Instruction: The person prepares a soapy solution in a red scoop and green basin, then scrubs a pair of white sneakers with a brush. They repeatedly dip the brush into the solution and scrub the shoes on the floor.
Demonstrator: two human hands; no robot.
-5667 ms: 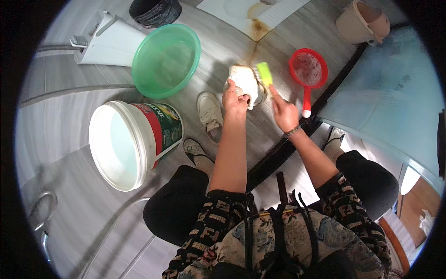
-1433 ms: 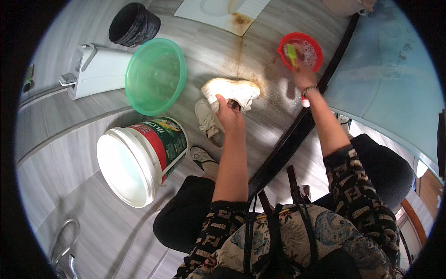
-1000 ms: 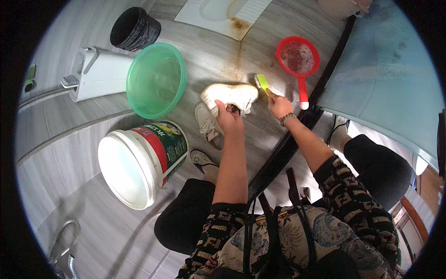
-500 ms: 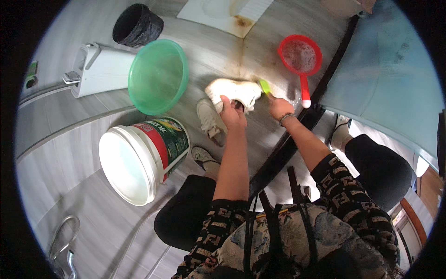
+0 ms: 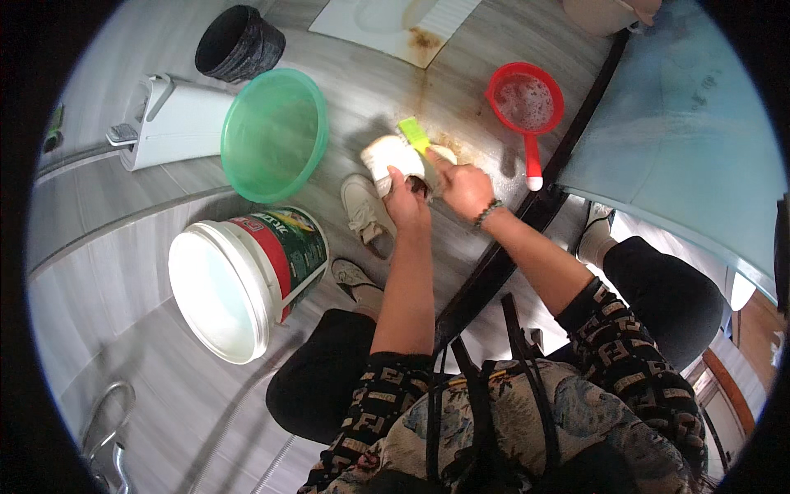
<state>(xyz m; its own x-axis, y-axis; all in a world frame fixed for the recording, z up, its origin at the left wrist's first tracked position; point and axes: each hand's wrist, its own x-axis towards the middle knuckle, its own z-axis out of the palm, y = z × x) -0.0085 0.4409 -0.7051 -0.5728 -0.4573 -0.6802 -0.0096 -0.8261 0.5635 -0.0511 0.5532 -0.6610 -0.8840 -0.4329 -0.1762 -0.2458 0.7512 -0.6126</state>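
My left hand [image 5: 406, 202] is closed on a white shoe [image 5: 387, 156], its fingers partly inside the opening and the thumb on the outside. A bright green scrubbing brush [image 5: 414, 134] is in my right hand [image 5: 466, 191], lying across the shoe. My right fingers wrap its handle, and that hand hides part of the shoe. A second white shoe [image 5: 360, 204] with laces rests on the floor, just left of my left hand. To the right, a red dipper [image 5: 527, 100] holds foamy water, its white-tipped handle toward me.
On the left stand a green basin [image 5: 276, 136], a large white-rimmed bucket [image 5: 255, 255] and a black bucket [image 5: 240, 45]. A white squat toilet [image 5: 387, 29] is set in the floor ahead. A dark raised sill [image 5: 485, 272] runs diagonally beside a bluish glass panel [image 5: 658, 132].
My right hand has moved left with the brush, from the shoe's right end to across its middle. My left hand keeps hold of the shoe. The view has shifted slightly.
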